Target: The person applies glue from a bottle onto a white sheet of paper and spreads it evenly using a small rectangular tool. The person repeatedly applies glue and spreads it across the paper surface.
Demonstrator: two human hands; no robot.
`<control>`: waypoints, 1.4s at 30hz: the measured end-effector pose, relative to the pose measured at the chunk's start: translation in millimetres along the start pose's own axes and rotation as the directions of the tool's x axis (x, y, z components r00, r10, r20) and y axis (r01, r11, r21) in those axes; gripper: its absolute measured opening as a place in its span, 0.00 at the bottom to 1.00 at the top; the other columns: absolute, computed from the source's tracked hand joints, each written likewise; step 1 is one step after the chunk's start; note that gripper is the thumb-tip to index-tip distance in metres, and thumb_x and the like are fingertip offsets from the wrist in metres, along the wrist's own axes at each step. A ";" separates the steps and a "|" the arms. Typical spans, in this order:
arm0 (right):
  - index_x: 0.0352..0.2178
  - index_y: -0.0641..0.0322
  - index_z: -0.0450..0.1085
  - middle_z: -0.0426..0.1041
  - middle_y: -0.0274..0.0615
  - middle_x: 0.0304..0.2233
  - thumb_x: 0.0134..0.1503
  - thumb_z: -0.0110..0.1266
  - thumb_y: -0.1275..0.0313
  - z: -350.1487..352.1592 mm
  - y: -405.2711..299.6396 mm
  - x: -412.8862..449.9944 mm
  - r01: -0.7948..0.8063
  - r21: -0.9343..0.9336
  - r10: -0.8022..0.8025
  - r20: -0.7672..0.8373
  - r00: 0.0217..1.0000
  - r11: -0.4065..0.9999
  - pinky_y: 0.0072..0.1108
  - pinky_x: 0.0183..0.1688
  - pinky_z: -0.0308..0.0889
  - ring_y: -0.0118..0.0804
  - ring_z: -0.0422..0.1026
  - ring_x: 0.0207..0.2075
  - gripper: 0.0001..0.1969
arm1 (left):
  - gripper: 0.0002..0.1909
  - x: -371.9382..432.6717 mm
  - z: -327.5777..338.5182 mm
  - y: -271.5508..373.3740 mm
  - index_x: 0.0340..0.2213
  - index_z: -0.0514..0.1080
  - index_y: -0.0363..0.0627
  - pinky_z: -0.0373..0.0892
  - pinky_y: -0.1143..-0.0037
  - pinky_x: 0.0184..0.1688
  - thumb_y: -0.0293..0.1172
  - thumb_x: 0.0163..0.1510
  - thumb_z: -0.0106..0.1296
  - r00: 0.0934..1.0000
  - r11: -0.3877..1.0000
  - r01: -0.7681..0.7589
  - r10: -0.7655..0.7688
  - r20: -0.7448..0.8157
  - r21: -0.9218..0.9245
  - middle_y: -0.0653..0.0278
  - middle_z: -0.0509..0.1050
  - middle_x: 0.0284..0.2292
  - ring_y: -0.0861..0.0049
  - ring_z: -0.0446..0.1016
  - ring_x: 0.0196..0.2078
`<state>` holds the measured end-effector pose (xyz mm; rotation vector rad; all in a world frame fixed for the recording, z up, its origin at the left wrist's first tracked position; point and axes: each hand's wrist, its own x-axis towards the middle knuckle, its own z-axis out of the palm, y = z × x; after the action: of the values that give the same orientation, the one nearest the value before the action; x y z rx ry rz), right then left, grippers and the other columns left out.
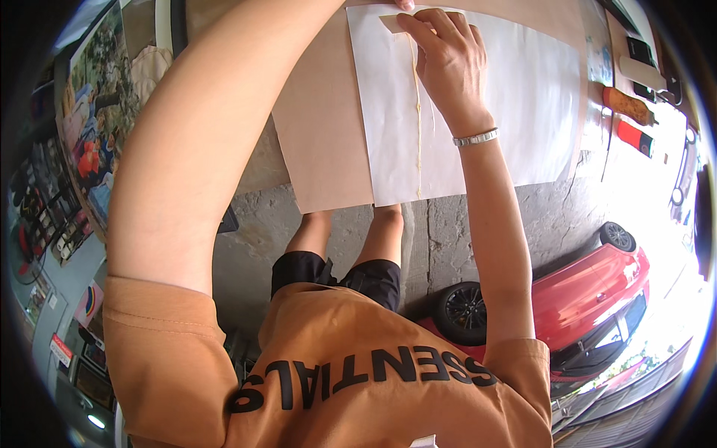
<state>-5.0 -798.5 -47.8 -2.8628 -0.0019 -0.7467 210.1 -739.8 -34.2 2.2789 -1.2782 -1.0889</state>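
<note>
My right hand (448, 47) pinches a small flat tan spreader card (392, 24) near the far edge of a white sheet (386, 123). From beneath the card a thin, uneven line of yellowish glue (418, 129) runs towards me down the sheet. A shorter, fainter streak lies to its right. Of my left hand (405, 4) only a fingertip shows, at the sheet's far edge; the rest is beyond the top of the view. Under the white sheet lies a larger light-brown sheet (330, 140), its near edge reaching over my knees.
On the right lie a brown squeeze bottle (630, 105) with a nozzle and a red container (634, 138). A large printed picture (95, 129) stands at the left. Concrete floor (252, 241) lies below, with a red car (594, 297) parked to the right.
</note>
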 end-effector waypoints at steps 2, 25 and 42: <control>0.34 0.47 0.78 0.76 0.23 0.36 0.50 0.57 0.84 0.7 -0.4 1.0 -0.019 -0.008 0.019 0.013 1.000 1.000 0.28 0.42 0.69 0.32 0.74 0.39 0.15 | 0.15 -0.8 0.3 0.8 0.28 0.83 0.48 0.75 0.67 0.35 0.35 0.38 0.78 1.000 1.000 -0.006 0.006 -0.013 0.014 0.61 0.83 0.28 0.70 0.80 0.31; 0.41 0.51 0.77 0.76 0.27 0.40 0.49 0.58 0.80 -81.2 -57.3 -101.6 -0.165 0.027 0.149 0.303 0.941 0.986 0.31 0.46 0.62 0.32 0.74 0.47 0.17 | 0.15 17.7 8.3 -1.4 0.30 0.84 0.51 0.75 0.63 0.38 0.35 0.39 0.78 0.999 0.992 0.044 -0.043 -0.004 0.118 0.59 0.84 0.32 0.65 0.81 0.36; 0.43 0.56 0.79 0.79 0.35 0.42 0.48 0.55 0.84 -176.4 -105.2 -210.5 -0.413 0.086 0.311 0.526 0.792 0.906 0.33 0.51 0.63 0.40 0.75 0.47 0.20 | 0.15 10.7 2.9 -2.7 0.31 0.82 0.47 0.74 0.65 0.35 0.33 0.40 0.77 0.999 0.998 0.033 -0.035 0.036 0.058 0.60 0.83 0.29 0.68 0.79 0.33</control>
<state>-279.3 -716.8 19.9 -2.6513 0.3755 0.0845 212.8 -746.9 -42.7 2.3411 -1.3056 -1.1248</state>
